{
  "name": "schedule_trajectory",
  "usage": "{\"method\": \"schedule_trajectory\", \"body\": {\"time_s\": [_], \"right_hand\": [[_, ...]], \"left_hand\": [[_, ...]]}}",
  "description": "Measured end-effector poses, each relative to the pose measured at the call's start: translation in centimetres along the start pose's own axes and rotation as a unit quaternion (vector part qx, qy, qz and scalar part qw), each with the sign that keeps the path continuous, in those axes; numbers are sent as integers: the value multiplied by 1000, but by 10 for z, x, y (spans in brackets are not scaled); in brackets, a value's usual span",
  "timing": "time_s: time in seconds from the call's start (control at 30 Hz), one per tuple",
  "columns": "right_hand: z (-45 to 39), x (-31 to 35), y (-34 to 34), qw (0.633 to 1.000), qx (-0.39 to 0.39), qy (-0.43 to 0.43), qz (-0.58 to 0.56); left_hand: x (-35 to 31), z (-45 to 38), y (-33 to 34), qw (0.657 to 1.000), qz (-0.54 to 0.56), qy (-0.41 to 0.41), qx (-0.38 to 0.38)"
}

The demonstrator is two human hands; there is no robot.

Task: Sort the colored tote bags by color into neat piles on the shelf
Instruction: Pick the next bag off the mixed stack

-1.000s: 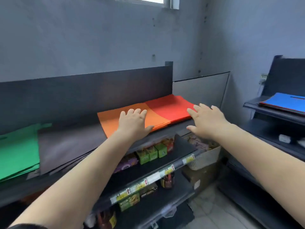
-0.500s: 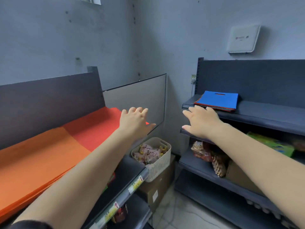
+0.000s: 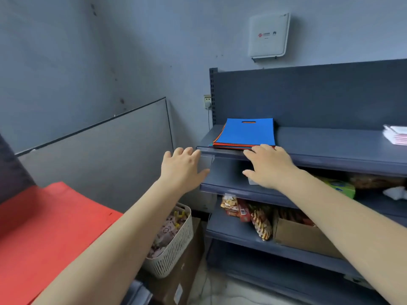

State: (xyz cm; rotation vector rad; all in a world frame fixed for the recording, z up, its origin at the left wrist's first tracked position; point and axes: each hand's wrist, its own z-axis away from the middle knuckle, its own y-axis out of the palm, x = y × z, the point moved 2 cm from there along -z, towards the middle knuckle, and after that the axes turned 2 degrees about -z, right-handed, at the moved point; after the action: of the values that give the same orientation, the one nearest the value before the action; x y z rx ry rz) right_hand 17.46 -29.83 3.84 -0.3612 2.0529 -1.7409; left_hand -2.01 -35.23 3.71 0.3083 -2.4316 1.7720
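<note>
red tote bags [image 3: 44, 225] flat at far left, on the near shelf. white slatted basket [image 3: 174, 245] of wrapped snacks beside them, lower, atop a cardboard box [image 3: 182, 269]. left hand [image 3: 182, 170] raised, fingers straight and loosely spread, holding nothing, just short of the front edge of the grey shelf [image 3: 330, 148]. mixed stack of tote bags [image 3: 244, 134] on that shelf's left end: blue bag on top, orange and red edges beneath. right hand [image 3: 268, 168] wide, fingertips at the stack's front edge, thumb below the shelf lip; actual contact not discernible. snack packets [image 3: 246, 214] two shelves down. white wall box [image 3: 267, 35] above.
</note>
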Motion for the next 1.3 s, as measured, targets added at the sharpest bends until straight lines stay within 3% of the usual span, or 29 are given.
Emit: {"method": "schedule_trajectory", "body": {"time_s": [0.63,0.83,1.03,1.2,1.3], "right_hand": [[-162,-137,101,999,21,39,-26],[-200,-160,125,989,57,108,-88],[-233,-185,156,944,64,249,-206],[-250,-190,168,906,34,325,-270],[-253,-191,167,901,-16,339,-270]], "left_hand": [[-77,-212,120,995,78,32,56],[-73,-272,164,988,124,38,86],[-70,-312,198,978,166,65,107],[-73,-323,205,967,207,97,111],[-73,-324,206,966,218,103,97]]}}
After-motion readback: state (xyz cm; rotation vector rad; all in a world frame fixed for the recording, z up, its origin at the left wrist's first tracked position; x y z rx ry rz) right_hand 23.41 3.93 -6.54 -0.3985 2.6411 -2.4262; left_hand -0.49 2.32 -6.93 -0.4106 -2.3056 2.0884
